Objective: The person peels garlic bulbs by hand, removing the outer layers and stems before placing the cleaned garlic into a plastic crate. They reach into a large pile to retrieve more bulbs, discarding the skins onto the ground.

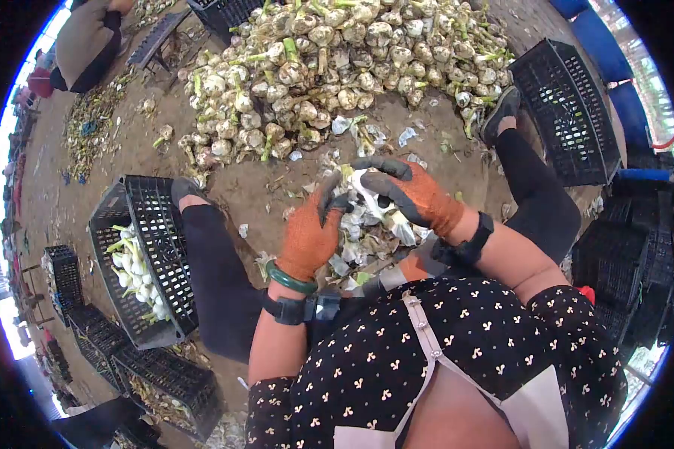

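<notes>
My left hand (314, 224), in an orange glove with dark grey fingers, is closed at the left side of a pale garlic bulb (368, 196). From the right, my right hand (416, 193), in a matching glove, has its fingers bent round the same bulb. The gloves partly cover the bulb. White peeled skins (356, 243) lie on the ground just below both hands. Ahead rises a large heap of garlic bulbs (367, 56) with green and tan stems.
At the left a black crate (165, 251) holds cleaned white garlic (133, 273). Another black crate (565, 112) stands tilted at the right. More crates (168, 382) are at the lower left. Another person (86, 45) bends at the upper left.
</notes>
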The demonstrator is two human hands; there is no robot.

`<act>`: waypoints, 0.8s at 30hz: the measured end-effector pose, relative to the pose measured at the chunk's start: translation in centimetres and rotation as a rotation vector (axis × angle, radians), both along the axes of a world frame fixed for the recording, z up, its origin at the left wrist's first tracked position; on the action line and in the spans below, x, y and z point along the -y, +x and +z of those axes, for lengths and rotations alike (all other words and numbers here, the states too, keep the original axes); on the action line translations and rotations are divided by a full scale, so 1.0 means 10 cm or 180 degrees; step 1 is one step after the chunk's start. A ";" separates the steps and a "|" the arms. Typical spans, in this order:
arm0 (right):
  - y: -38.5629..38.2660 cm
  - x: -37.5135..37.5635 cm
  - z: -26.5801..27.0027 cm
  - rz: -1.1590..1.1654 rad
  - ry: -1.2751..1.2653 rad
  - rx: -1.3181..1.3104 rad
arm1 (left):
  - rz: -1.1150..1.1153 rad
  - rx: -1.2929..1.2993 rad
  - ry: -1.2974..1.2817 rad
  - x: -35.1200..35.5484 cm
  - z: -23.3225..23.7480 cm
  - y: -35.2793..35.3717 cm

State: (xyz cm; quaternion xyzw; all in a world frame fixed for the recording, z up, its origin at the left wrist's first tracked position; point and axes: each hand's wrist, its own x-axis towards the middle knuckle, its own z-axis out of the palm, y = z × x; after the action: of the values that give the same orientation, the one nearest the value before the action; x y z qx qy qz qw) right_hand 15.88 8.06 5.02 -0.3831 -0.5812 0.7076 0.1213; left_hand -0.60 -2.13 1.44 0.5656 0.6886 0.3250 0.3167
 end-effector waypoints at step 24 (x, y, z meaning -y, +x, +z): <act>-0.32 -0.05 -0.54 0.0824 0.2997 0.1429 | 0.0488 0.0496 -0.0235 -0.07 -0.12 0.18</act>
State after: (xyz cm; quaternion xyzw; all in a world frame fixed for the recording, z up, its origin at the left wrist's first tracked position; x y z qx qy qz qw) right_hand 12.66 8.57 -0.42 -0.3544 -0.8898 0.2802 0.0645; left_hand 1.15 -1.44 0.28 0.4722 0.7146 0.3657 0.3640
